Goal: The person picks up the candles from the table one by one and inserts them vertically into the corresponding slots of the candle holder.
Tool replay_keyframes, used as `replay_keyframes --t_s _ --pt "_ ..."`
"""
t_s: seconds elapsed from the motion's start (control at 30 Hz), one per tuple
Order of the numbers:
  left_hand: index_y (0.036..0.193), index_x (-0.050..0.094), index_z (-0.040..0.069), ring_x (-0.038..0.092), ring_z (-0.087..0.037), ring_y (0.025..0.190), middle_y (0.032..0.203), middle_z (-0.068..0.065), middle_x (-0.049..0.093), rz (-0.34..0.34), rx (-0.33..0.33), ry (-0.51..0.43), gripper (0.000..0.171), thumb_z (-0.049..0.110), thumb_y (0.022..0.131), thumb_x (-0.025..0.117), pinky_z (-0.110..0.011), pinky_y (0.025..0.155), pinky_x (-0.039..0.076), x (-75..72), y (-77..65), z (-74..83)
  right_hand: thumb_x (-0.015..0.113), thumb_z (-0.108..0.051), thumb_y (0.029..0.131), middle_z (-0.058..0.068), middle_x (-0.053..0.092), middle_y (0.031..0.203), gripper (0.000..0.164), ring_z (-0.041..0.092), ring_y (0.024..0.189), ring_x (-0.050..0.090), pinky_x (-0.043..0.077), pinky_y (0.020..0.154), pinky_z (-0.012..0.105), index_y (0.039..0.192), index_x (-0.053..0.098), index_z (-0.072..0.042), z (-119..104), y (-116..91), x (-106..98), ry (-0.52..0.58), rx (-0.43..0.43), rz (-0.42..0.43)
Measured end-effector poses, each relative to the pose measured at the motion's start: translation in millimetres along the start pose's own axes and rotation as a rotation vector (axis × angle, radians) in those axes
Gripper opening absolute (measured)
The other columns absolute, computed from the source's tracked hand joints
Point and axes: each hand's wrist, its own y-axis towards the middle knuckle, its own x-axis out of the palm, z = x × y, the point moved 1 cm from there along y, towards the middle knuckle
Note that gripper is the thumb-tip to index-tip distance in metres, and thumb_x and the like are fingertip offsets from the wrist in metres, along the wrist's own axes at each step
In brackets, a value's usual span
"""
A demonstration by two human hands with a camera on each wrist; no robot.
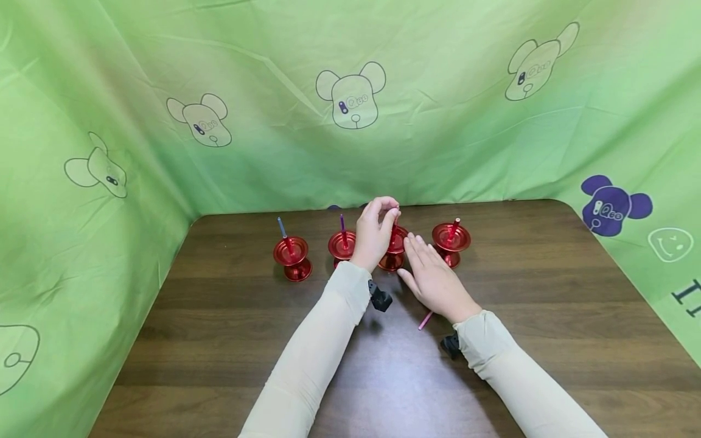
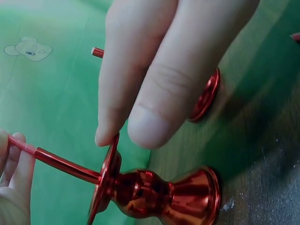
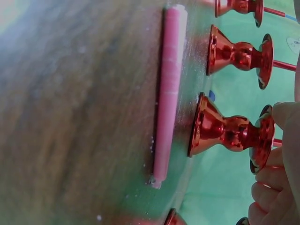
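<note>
Four-part rows aside, my left hand (image 1: pixel 375 231) pinches a slim pinkish-red candle (image 2: pixel 22 145) at the top of a red metal candle holder's tube (image 2: pixel 65 165). This shiny holder (image 1: pixel 391 260) stands upright on the table. My right hand (image 1: pixel 435 283) reaches to the same holder with its fingers straight, and its fingertips touch the dish rim (image 2: pixel 108 178). A pink candle (image 3: pixel 168 93) lies on the table below my right hand, partly covered by it in the head view.
To the left stand a holder (image 1: pixel 296 267) with a blue candle (image 1: pixel 282 227) and a holder (image 1: pixel 341 243) with a purple candle (image 1: pixel 342 222). Another holder (image 1: pixel 451 237), its tube pale-tipped, stands at the right. Green printed cloth (image 1: pixel 263 152) surrounds the wooden table (image 1: pixel 208 340).
</note>
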Motion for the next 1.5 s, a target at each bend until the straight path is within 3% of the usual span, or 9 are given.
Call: replay_keyframes --t_s 0.2,0.4,0.63,0.83,1.2,1.5 --pt "0.114 0.062 0.000 0.065 -0.019 0.103 0.111 -0.013 0.063 -0.016 0.030 0.022 0.013 0.005 0.104 0.055 -0.019 0.090 0.053 1.6 -1.4 -2.2 0.058 -0.028 0.102 0.030 0.033 0.157 0.067 0.044 0.146 0.032 0.026 0.119 0.057 0.150 0.035 0.012 0 -1 0 0.009 0.007 -0.010" --pt "0.113 0.061 0.002 0.065 -0.017 0.100 0.108 -0.011 0.063 0.012 0.029 0.038 0.012 0.005 0.104 0.054 -0.019 0.087 0.054 0.6 -3.4 -6.9 0.057 -0.029 0.103 0.030 0.032 0.158 0.068 0.044 0.147 0.030 0.025 0.119 0.056 0.151 0.033 0.012 -1 -1 1 0.014 0.009 -0.027" --pt "0.114 0.061 -0.001 0.067 -0.021 0.102 0.110 -0.014 0.063 0.024 0.037 -0.026 0.013 0.004 0.103 0.055 -0.021 0.091 0.054 3.6 -6.5 -11.1 0.057 -0.030 0.103 0.029 0.031 0.159 0.068 0.043 0.147 0.029 0.024 0.120 0.056 0.152 0.033 0.011 0 -1 1 0.001 0.013 -0.032" --pt "0.116 0.060 -0.002 0.066 -0.020 0.102 0.112 -0.014 0.062 0.028 0.050 -0.026 0.015 0.004 0.104 0.054 -0.020 0.091 0.053 3.8 -5.9 -10.5 0.057 -0.030 0.103 0.029 0.030 0.159 0.068 0.043 0.148 0.029 0.024 0.120 0.056 0.152 0.032 0.011 -1 0 -2 0.000 0.018 -0.032" --pt "0.115 0.060 -0.002 0.066 -0.022 0.100 0.112 -0.015 0.062 0.007 0.034 -0.014 0.014 0.003 0.104 0.054 -0.019 0.089 0.054 1.5 -3.2 -8.5 0.057 -0.029 0.103 0.029 0.030 0.159 0.069 0.043 0.148 0.028 0.024 0.120 0.056 0.152 0.031 0.011 -2 1 -1 -0.003 0.019 -0.041" --pt "0.120 0.061 0.001 0.064 -0.021 0.106 0.116 -0.014 0.063 0.016 -0.032 0.032 0.019 0.010 0.107 0.050 -0.024 0.092 0.052 -1.2 -9.6 -3.8 0.057 -0.030 0.103 0.028 0.030 0.159 0.069 0.042 0.148 0.028 0.023 0.120 0.055 0.152 0.032 0.011 0 0 -1 -0.011 0.030 -0.044"
